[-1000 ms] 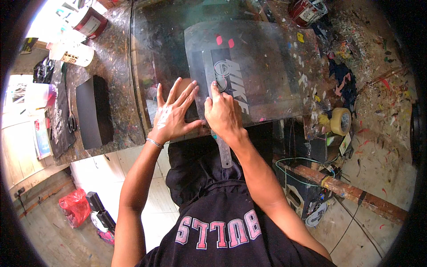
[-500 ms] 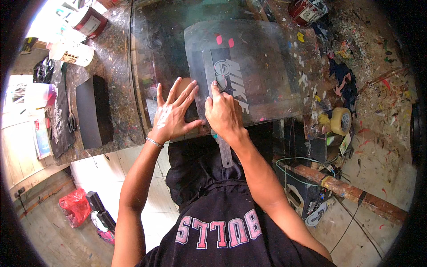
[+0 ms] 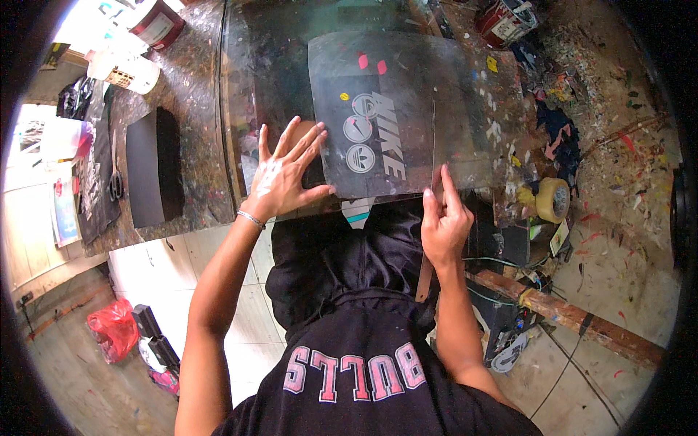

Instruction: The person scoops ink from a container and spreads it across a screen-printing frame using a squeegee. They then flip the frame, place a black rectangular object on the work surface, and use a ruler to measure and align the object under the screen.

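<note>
My left hand (image 3: 283, 171) lies on the glass work surface (image 3: 269, 58) with fingers spread, touching the left side of a clear sheet (image 3: 422, 73). White lettering (image 3: 387, 138), three round white emblems (image 3: 360, 158), two small pink shapes (image 3: 363, 59) and a yellow spot (image 3: 345, 97) show on or through the sheet. To their right, my right hand (image 3: 447, 225) grips a long steel ruler (image 3: 426, 280) between thumb and fingers. The ruler looks turned nearly on edge, its far part over the sheet and its near end past the table's front edge, over my lap.
Paint cans (image 3: 156, 23) (image 3: 505, 20) and a white container (image 3: 123, 71) sit at the back. At left lie a black board (image 3: 149, 167) and scissors (image 3: 116, 178); at right a tape roll (image 3: 552, 200) and scraps. Below are a wooden beam (image 3: 567, 312) and a red bag (image 3: 113, 330).
My right hand has moved right with the ruler, uncovering the round emblems and tilting the ruler toward its edge. My left hand stays spread; the whole view has shifted slightly.
</note>
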The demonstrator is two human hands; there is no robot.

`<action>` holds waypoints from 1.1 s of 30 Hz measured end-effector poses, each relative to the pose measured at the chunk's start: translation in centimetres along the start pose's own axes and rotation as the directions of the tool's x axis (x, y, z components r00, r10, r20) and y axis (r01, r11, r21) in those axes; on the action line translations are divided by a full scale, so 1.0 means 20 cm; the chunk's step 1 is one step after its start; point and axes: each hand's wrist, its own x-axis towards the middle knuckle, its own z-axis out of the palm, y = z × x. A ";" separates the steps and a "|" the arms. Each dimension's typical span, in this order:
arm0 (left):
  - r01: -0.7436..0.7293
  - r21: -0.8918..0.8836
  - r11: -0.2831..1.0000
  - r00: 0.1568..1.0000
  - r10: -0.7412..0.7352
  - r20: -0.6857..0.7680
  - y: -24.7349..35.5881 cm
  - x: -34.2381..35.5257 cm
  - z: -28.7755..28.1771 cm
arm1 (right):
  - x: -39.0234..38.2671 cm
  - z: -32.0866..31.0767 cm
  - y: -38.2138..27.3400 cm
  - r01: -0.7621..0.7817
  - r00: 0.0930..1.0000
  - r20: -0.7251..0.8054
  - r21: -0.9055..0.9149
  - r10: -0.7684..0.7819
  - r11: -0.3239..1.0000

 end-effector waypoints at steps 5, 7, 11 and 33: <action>0.006 0.004 1.000 1.000 -0.006 0.010 -0.01 0.00 0.00 | -0.09 -0.02 0.03 -0.047 0.999 0.010 0.038 0.047 0.998; 0.002 0.010 1.000 1.000 -0.002 0.014 0.00 0.00 0.00 | -0.10 -0.04 0.01 -0.073 0.997 0.025 0.058 0.072 0.996; -0.006 -0.001 1.000 1.000 0.006 0.016 -0.01 0.01 0.01 | -0.10 -0.04 0.01 -0.080 0.996 0.039 0.052 0.078 0.995; -0.005 0.001 1.000 1.000 0.005 0.004 0.00 0.00 0.00 | -0.12 -0.05 0.04 -0.103 0.993 0.057 0.082 0.099 0.991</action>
